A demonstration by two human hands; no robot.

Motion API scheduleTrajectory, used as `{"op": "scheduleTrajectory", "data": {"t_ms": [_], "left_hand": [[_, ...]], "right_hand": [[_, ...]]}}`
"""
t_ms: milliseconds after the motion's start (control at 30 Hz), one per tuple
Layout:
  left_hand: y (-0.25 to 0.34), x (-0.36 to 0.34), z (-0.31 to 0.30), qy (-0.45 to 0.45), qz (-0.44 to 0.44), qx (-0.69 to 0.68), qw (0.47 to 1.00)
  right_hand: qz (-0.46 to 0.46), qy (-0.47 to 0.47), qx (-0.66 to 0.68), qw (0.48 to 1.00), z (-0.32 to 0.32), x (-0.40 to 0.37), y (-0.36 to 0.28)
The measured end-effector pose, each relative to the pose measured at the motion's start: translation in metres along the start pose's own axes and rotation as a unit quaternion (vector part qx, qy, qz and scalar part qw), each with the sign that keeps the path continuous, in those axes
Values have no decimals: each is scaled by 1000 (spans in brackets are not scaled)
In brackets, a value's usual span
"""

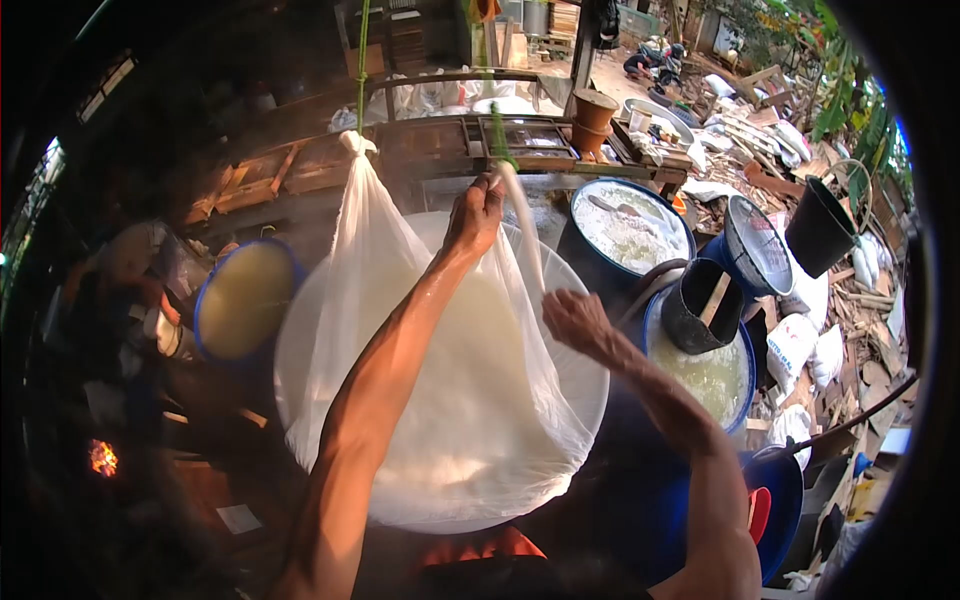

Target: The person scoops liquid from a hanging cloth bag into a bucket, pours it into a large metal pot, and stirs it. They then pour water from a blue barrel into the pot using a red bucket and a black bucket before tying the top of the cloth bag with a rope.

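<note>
A thin white straining cloth hangs like a sling over a big round basin, with pale wet stuff and cloudy liquid inside. Its far-left corner is knotted to a green rope. My left hand is closed around another gathered corner, right below a second green rope. From there a twisted cloth end loops over and down to my right hand, whose fingers are curled tight around it. The fingertips of both hands are partly hidden.
Flames glow under the basin. At the right stand a blue drum with white foam, another drum with a black bucket on it, and a red scoop. A tub of yellowish liquid stands left.
</note>
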State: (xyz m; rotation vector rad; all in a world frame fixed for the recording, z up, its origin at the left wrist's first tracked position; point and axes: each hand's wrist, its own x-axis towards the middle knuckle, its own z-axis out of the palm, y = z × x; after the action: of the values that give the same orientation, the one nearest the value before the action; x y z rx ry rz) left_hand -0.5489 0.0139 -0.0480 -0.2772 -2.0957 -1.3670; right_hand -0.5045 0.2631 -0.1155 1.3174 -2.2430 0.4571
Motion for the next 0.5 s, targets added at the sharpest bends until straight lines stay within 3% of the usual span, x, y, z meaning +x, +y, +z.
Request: {"op": "scheduleTrajectory", "data": {"t_ms": [67, 100, 167, 233, 300, 333, 367, 433, 500], "left_hand": [[11, -7, 0, 31, 44, 7, 999], [9, -3, 2, -2, -27, -57, 998], [9, -3, 6, 36, 18, 46, 998], [24, -4, 3, 2, -98, -1, 995], [27, -7, 2, -14, 64, 27, 997], [14, -3, 7, -62, 86, -24, 994], [34, -4, -2, -148, 57, -27, 987], [75, -1, -23, -235, 27, -117, 964], [103, 12, -32, -213, 15, -395, 893]], "right_hand": [[10, 13, 51, 999, -5, -11, -3], [33, -13, 63, 997, -19, -8, -5], [72, -47, 80, 993, -58, -21, -33], [77, -11, 161, 984, -106, -20, -60], [54, 137, 160, 976, -155, -16, -86], [39, 188, 244, 951, -173, -9, -94], [42, 206, 317, 925, -193, 6, -101], [30, 205, 471, 857, -223, 35, -98], [-8, 156, 644, 749, -233, 59, -67]]}}
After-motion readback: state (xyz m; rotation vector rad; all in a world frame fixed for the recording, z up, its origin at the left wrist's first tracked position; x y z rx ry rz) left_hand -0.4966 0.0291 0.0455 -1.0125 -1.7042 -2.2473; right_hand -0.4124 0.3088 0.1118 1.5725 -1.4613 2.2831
